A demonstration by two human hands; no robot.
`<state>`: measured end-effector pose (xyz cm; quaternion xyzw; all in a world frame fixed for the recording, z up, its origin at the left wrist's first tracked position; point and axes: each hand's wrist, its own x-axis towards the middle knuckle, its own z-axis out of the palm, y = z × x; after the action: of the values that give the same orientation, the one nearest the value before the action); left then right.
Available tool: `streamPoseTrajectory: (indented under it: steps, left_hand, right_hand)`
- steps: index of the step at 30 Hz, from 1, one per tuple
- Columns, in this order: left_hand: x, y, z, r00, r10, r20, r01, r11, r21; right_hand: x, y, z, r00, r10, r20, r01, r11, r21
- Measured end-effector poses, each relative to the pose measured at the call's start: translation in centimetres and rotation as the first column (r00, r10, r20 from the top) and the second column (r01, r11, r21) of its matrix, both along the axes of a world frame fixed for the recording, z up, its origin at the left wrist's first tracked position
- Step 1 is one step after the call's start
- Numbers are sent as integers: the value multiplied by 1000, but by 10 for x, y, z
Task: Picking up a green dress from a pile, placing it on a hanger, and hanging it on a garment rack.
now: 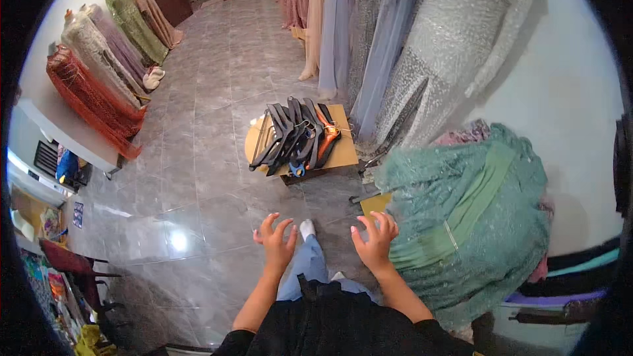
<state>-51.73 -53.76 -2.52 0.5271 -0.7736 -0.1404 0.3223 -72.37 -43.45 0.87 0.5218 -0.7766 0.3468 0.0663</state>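
Note:
Both of my hands are raised in front of me, fingers curved and apart, with nothing in them. My left hand (275,244) hangs over the grey tiled floor. My right hand (376,240) is nearest the heap of green sparkly dress fabric (475,217) at the right, which has a smooth green band across it. Ahead of my hands, a small wooden table (343,148) bears several dark clothes hangers (290,135). An orange hanger (328,135) lies among them at the right end, and a blue piece (297,169) shows at the near edge.
Long gowns hang along the right wall, among them a silver beaded gown (455,39). Dress forms in gowns line the left wall, with a rust-red gown (95,102) nearest. A white counter (66,135) and a dark red chair (69,267) stand at the left. Grey floor tiles (211,92) run between.

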Motion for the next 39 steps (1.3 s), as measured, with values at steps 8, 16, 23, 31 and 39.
streamPoseTrajectory:
  steps: [8, 16, 23, 31, 39]
  left_hand:
    - [-33, -156, -42, 998, -42, 46, 38, 996, 80]
    - [-40, -314, -144, 964, -156, 215, 107, 968, 225]
    - [-53, -382, -234, 871, -194, 452, -15, 908, 418]
    - [-106, -435, -278, 801, -248, 545, -31, 891, 452]
    - [-104, -436, -304, 791, -196, 579, -150, 856, 495]
  right_hand:
    - [-29, -161, -30, 1000, -10, -12, 10, 1000, 20]
    - [-39, -339, -97, 993, -102, 56, 86, 966, 243]
    - [-52, -417, -190, 987, -78, 142, 7, 896, 444]
    - [-65, -462, -244, 984, -31, 174, -74, 822, 565]
    - [-62, -450, -246, 976, -15, 218, -123, 788, 603]
